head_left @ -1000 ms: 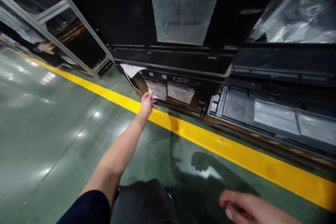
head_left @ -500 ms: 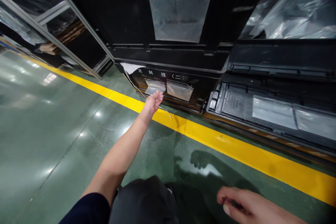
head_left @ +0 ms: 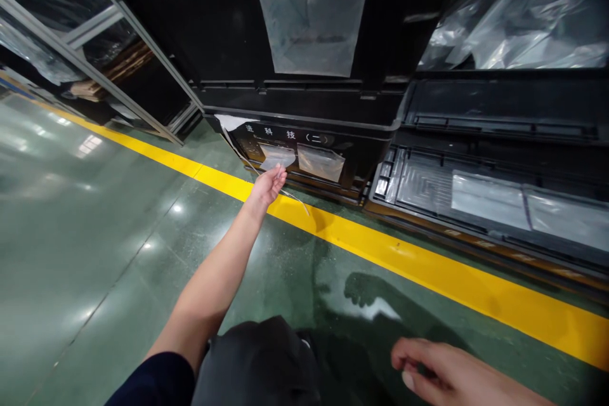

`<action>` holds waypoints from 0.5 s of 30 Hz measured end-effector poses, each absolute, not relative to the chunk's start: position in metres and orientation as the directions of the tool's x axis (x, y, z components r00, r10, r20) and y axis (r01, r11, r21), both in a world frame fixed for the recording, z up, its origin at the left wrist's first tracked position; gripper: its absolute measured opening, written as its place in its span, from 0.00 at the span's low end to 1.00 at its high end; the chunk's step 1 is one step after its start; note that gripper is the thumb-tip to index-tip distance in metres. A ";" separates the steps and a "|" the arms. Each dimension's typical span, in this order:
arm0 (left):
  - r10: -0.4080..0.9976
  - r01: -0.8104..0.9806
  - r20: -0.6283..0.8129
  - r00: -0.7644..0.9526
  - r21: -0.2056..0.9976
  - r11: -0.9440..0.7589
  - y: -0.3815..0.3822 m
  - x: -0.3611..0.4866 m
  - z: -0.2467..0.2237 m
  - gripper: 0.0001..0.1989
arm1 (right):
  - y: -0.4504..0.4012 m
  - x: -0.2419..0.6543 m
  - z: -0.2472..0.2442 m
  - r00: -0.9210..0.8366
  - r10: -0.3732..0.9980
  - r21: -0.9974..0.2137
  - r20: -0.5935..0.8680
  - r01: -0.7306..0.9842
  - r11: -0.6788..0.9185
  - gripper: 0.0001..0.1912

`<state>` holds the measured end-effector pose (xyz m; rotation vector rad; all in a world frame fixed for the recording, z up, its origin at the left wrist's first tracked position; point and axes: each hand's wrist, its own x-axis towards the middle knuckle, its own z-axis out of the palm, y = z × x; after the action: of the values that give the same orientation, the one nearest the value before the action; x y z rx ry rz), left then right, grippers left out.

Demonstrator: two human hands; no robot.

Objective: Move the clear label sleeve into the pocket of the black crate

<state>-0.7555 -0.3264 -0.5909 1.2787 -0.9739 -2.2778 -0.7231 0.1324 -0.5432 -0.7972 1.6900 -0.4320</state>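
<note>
My left hand (head_left: 269, 186) reaches forward with its fingers closed on the lower edge of a clear plastic pouch (head_left: 275, 155) on the front of a low black crate (head_left: 349, 153). The pouch is pulled slightly out from the crate wall. A second clear pouch (head_left: 320, 163) lies flat just to its right. Behind my left hand runs a thin pale cord or strip (head_left: 297, 202), its end hanging over the yellow floor line. My right hand (head_left: 442, 368) is at the lower right, loosely curled, thumb apart from the fingers, nothing visible in it.
A larger black bin with a hanging clear plastic sleeve (head_left: 314, 32) stands on the crate. To the right are black folded crates (head_left: 423, 184) beneath plastic sheeting (head_left: 533, 19). A metal rack (head_left: 137, 32) stands at left. A yellow line (head_left: 375, 247) crosses the green floor.
The view has shifted slightly, so the crates sit a little further left. My left hand stays closed at the same pouch; my right hand keeps its curled pose.
</note>
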 end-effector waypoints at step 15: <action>-0.509 -0.114 -0.661 -0.551 0.664 -0.739 -0.351 -0.730 -0.579 0.05 | 0.128 -0.721 -0.545 -0.115 -0.694 -0.650 -0.711 -0.270 0.711 0.19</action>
<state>-0.7299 -0.3508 -0.5789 1.3364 -0.9925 -2.3723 -0.7214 0.1279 -0.5448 -0.7793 1.6945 -0.4308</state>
